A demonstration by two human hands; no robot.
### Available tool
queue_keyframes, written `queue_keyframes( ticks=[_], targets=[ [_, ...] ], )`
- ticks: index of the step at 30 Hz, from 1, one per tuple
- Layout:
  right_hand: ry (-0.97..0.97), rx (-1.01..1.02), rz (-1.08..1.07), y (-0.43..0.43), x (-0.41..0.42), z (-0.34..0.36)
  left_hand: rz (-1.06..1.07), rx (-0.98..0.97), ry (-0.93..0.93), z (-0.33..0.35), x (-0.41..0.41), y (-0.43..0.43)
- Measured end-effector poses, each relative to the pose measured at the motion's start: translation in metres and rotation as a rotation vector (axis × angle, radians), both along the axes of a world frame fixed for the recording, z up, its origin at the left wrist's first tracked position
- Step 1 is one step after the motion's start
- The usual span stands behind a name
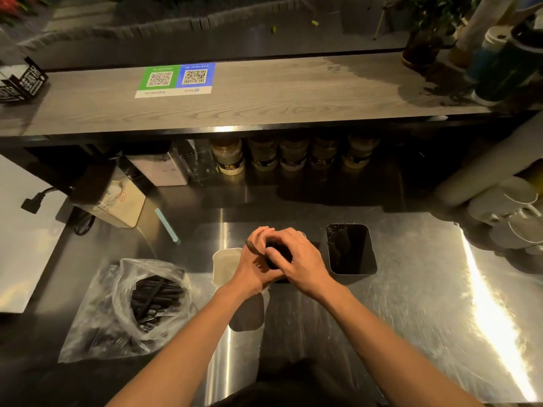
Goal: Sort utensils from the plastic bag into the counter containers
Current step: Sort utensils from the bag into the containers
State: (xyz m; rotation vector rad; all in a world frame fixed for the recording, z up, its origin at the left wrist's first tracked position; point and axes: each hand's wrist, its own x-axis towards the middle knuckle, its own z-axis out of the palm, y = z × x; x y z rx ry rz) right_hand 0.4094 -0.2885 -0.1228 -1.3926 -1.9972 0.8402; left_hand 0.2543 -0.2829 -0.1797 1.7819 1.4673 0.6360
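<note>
At the far left, a clear plastic bag (97, 327) lies crumpled on the steel counter (411, 304), its mouth open upward. A heap of black plastic utensils (155, 301) fills it. Behind the bag, a beige cardboard box (120, 201) sits tilted near a black power cord (33, 202), and a pale blue straw (167, 225) lies flat on the counter just to the right of the box.

Right of the bag stands a white container (224, 267), partly hidden by the left wrist. The left hand (254, 264) and right hand (305, 261) meet at the middle of the counter, with fingers curled inward and touching. Together they grip a bundle of black utensils (276, 249) between them. A black fork (252, 247) pokes out of the bundle over the back of the left hand, tines toward the upper left. A dark container (280, 279) sits directly beneath the hands, almost wholly covered by them, so it cannot be told whether the bundle touches it.

Just to the right of the right hand stands a black square container (351, 251), open at the top, with dark utensils upright inside along its left wall.

At the back, under a wooden shelf (293, 95), a row of jars (291, 155) lines the wall. A green-and-blue QR code placard (176, 80) lies on the shelf. At the far right, stacks of white paper cups (514, 201) lie on their sides.
</note>
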Motion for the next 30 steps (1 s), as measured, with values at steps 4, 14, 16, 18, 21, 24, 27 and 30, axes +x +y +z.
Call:
queue_keyframes(
  ticks=[4, 14, 16, 18, 21, 24, 27, 30],
  targets=[
    [-0.083, 0.067, 0.072, -0.001, -0.017, 0.001, 0.158, -0.113, -0.294, 0.01, 0.018, 0.015],
    [0.115, -0.102, -0.318, 0.005, 0.026, 0.002, 0.067, 0.002, 0.122, 0.004, -0.004, -0.01],
    [0.011, -0.133, -0.262, 0.001, 0.032, -0.008, 0.091, 0.015, 0.106, 0.001, -0.003, -0.011],
    [-0.067, -0.116, -0.177, -0.005, 0.032, -0.021, 0.104, 0.03, 0.093, 0.0, -0.001, -0.013],
    [-0.122, -0.04, -0.151, -0.014, 0.028, -0.035, 0.145, 0.106, 0.111, -0.002, -0.001, -0.012],
    [-0.093, 0.087, -0.264, -0.015, 0.029, -0.038, 0.188, 0.153, 0.079, -0.001, -0.002, -0.017],
    [-0.197, -0.051, -0.233, -0.012, 0.028, -0.039, 0.189, 0.168, 0.082, -0.007, -0.005, -0.02],
    [-0.306, -0.189, -0.128, -0.01, 0.022, -0.045, 0.22, 0.139, 0.078, -0.008, -0.003, -0.018]
  ],
)
